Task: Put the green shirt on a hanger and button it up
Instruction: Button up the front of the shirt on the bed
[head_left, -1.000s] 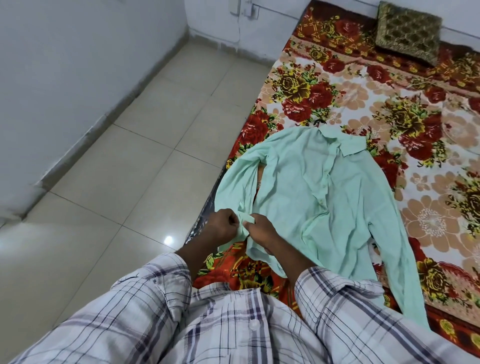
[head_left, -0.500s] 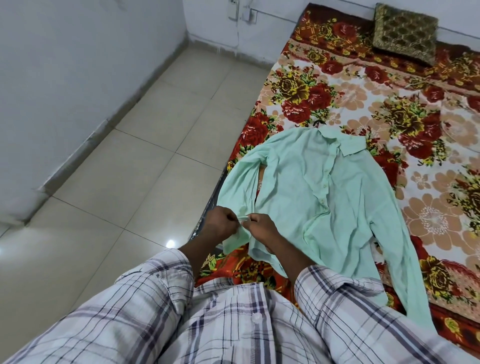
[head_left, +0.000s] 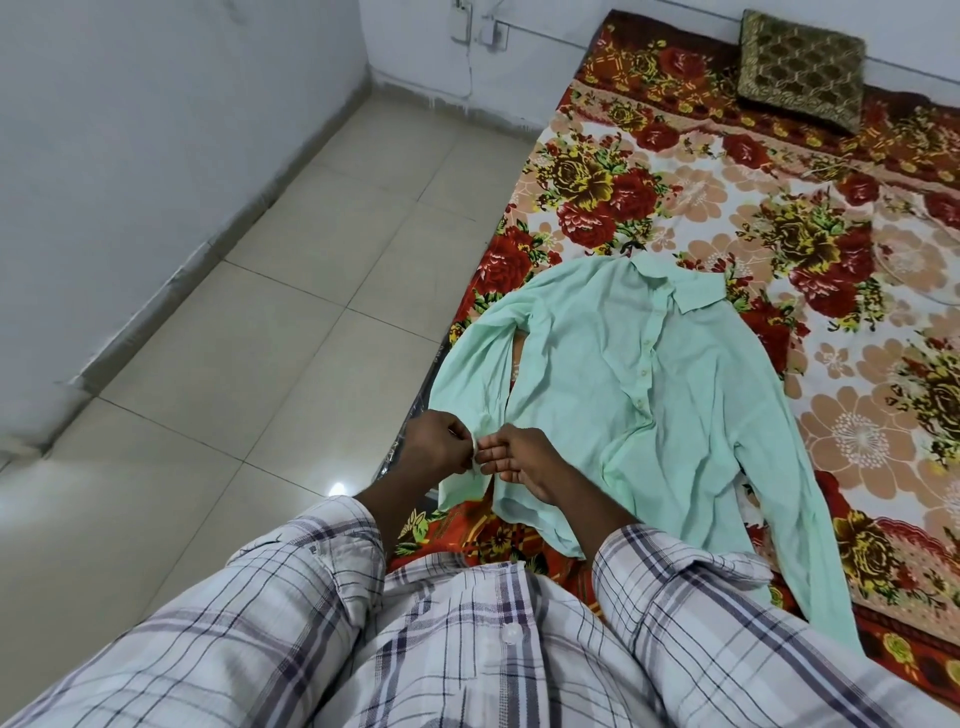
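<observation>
A green shirt (head_left: 639, 395) lies front-up and mostly flat on a bed covered by a red floral bedspread (head_left: 779, 208), collar pointing away from the person, near the bed's floor-side edge. Compared with half a second ago, the front placket now lies straighter, with a row of buttons showing closed down the middle, and the hands have drawn slightly apart over the near left sleeve cuff. This suggests the front buttoning is largely done and work has shifted to the cuff. The left hand (head_left: 439, 447) is clenched, pinching the cuff's pale edge. The right hand (head_left: 524, 460) has its fingertips pressed on the same cuff edge, other fingers loosely curled. The grip sits at the shirt's lower left corner; the body of the shirt spreads away and to the right. No hanger is clearly visible, only a dark tip at the collar.
</observation>
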